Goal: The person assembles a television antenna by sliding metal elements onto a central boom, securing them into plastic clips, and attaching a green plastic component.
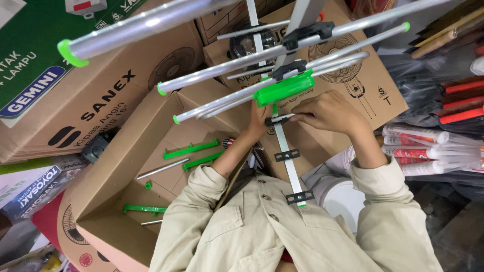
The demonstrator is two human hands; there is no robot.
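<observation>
both hands (330,112) grip black clamp (278,120) on antenna boom (287,146).

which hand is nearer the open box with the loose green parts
Left. The left hand is on the antenna spine just beside the open box; the right hand works a black clamp farther away.

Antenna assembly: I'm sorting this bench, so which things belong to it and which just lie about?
In hand:
left hand, right hand
silver boom bar with black clamps
aluminium rods with green caps
loose green plastic pieces in open cardboard box

Lying about:
sealant tubes
printed fan cartons
</observation>
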